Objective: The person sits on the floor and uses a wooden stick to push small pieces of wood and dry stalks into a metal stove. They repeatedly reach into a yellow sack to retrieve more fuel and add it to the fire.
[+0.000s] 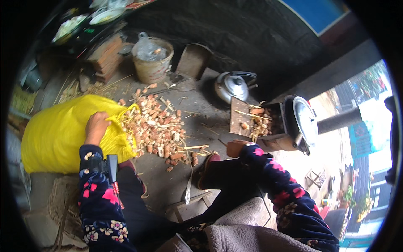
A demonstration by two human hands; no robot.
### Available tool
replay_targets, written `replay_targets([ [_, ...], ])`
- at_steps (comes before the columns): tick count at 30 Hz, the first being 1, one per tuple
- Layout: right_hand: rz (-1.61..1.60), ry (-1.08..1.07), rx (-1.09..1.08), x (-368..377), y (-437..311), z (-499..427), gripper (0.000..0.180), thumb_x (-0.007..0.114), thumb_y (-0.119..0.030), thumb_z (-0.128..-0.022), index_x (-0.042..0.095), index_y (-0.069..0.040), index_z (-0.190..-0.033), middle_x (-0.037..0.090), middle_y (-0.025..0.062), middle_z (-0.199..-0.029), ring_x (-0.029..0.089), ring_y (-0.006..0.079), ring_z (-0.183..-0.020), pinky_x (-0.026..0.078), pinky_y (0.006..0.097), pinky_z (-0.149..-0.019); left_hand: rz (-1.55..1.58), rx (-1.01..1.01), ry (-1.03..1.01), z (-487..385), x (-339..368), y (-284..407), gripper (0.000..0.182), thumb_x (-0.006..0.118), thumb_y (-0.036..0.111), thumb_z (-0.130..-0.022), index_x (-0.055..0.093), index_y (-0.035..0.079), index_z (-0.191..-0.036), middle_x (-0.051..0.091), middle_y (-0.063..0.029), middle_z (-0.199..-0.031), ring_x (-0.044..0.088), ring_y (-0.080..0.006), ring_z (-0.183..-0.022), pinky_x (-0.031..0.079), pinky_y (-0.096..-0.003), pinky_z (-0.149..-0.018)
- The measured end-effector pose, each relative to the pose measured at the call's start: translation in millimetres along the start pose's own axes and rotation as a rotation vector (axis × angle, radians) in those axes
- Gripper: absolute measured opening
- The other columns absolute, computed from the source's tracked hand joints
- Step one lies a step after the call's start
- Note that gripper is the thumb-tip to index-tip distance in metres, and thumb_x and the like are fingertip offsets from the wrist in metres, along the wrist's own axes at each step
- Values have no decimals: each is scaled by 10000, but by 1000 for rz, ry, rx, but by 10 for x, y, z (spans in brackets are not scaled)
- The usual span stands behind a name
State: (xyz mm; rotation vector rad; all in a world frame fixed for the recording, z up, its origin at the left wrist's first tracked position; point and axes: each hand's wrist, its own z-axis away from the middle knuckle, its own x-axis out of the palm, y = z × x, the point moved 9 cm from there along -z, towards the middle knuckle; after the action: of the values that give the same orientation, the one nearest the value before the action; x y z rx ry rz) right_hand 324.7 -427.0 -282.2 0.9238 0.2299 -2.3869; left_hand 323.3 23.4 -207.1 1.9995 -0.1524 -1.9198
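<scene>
My left hand is closed on the gathered mouth of a yellow woven sack lying on its side. Broken, shelled corncobs spill from the sack's mouth across the floor. My right hand is a fist just below the open front of a small metal stove. A thin dark rod sticks out of that fist; the rest of it is hidden. Cobs and dry stalks fill the stove's feed opening and lie on its metal plate. A lidded pan sits at the stove's far side.
An aluminium kettle stands behind the stove plate. Farther back are a metal dustpan, a bucket holding a plastic bag, and stacked bricks. Beside my left forearm is a flat blade-like tool. A low wooden stool is between my legs.
</scene>
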Motion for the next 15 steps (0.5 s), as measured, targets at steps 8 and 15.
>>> replay_targets([
  [8,-207,78,57,-214,-545,39,228,570,-182,-688,646,-10,-817,636,134,-702,638,255,-735,502,359,-615,83,-114,-18,21,-24,-10,164,635,138,-659,573,12,-744,572,-194,-791,545,-361,-791,422,-413,-647],
  [15,-338,-38,-21,-21,-675,202,232,549,-143,-696,628,19,-841,630,176,-803,622,301,-782,499,374,-667,33,41,62,7,-37,14,188,644,148,-618,553,1,-692,548,-199,-728,536,-358,-736,410,-403,-614],
])
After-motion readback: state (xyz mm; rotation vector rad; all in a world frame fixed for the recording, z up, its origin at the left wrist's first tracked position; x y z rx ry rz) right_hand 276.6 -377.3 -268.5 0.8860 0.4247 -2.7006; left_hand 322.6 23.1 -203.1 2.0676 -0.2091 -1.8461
